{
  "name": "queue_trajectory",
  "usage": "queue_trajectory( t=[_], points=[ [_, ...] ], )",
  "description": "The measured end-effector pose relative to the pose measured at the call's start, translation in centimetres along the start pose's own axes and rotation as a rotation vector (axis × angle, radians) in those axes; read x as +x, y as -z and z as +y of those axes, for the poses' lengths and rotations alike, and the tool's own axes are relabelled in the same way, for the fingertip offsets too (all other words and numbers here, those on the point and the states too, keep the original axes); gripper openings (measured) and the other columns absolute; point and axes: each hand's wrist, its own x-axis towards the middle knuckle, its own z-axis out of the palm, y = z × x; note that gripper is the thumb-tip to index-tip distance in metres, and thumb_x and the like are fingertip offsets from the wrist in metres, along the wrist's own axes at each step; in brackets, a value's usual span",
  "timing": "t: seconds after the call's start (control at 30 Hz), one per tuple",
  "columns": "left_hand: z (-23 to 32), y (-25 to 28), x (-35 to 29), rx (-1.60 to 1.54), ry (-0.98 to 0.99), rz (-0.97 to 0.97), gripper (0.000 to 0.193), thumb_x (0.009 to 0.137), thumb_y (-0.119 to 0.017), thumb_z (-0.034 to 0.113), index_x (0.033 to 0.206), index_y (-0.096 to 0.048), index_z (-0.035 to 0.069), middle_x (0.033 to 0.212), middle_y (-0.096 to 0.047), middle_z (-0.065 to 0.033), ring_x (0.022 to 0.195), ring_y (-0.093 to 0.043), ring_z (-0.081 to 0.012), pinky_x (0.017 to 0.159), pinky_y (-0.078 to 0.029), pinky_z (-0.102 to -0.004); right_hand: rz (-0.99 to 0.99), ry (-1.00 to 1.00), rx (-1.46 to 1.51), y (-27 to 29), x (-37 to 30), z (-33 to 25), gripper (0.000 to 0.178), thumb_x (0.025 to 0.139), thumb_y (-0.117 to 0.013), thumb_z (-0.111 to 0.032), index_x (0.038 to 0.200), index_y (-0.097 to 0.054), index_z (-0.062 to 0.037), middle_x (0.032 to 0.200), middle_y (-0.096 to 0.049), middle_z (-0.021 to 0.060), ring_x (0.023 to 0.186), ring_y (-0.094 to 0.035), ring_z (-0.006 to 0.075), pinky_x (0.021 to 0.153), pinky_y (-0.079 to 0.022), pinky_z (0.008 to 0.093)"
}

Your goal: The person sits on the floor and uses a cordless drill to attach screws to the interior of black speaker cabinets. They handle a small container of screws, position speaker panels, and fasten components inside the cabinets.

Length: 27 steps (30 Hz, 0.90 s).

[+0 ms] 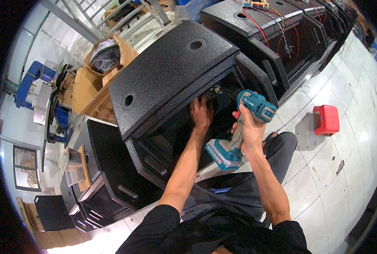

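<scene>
A large black textured speaker cabinet (167,67) lies in front of me, its open side toward me and two round holes in its upper panel. My left hand (201,113) reaches into the dark opening. Its fingers stretch upward, somewhat apart, close to a small metallic part (216,89) inside; the shadow hides what the fingertips touch. My right hand (252,129) grips a teal and grey cordless drill (227,152) by its handle, index finger near the red trigger. The drill's head points into the opening, and its tip is lost in the dark.
A red plastic stool (326,120) stands on the tiled floor (336,182) at right. More black cabinets (116,169) sit at left, and others line the far right with loose wires (260,29) on top. A cardboard box (93,89) with plastic-wrapped contents stands behind.
</scene>
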Motion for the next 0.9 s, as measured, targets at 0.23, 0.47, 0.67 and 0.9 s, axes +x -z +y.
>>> queue_trajectory(
  t=[0.23,0.47,0.67,0.9],
  points=[
    [-0.62,-0.68,-0.15,0.021,-0.019,0.066,0.043,0.072,-0.069,0.006,0.115,-0.06,0.006,0.125,-0.048,-0.0213,0.112,-0.049,-0.0418,0.093,-0.043,-0.0473,-0.008,-0.02,-0.015,0.22,0.27,0.16,0.02,0.087,-0.069,-0.021,0.099,-0.062,-0.0058,0.078,-0.063,0.0049,0.048,-0.054,0.0126,0.041,-0.045,0.0273],
    [-0.19,-0.58,-0.06,0.009,0.006,0.071,0.045,0.069,-0.07,0.002,0.113,-0.062,0.008,0.12,-0.051,-0.0177,0.109,-0.05,-0.0395,0.091,-0.045,-0.0449,-0.007,-0.028,-0.017,0.31,0.38,0.19,0.021,0.087,-0.069,-0.02,0.099,-0.062,-0.0054,0.078,-0.063,0.0052,0.048,-0.053,0.0127,0.041,-0.044,0.0279],
    [-0.59,-0.77,-0.16,-0.001,0.013,0.074,0.046,0.067,-0.071,0.002,0.111,-0.062,0.008,0.117,-0.052,-0.0177,0.107,-0.051,-0.0391,0.09,-0.045,-0.0447,-0.001,-0.035,-0.006,0.07,0.31,0.02,0.02,0.087,-0.069,-0.02,0.099,-0.062,-0.0063,0.077,-0.063,0.0052,0.047,-0.053,0.0127,0.041,-0.044,0.028],
    [-0.38,-0.8,-0.24,0.008,0.003,0.088,0.046,0.067,-0.073,0.003,0.111,-0.062,0.007,0.117,-0.052,-0.018,0.106,-0.051,-0.0393,0.09,-0.045,-0.0456,-0.001,-0.038,-0.022,-0.01,0.38,-0.28,0.019,0.087,-0.068,-0.02,0.099,-0.062,-0.0067,0.077,-0.063,0.0054,0.047,-0.054,0.013,0.041,-0.045,0.0283]
  ],
)
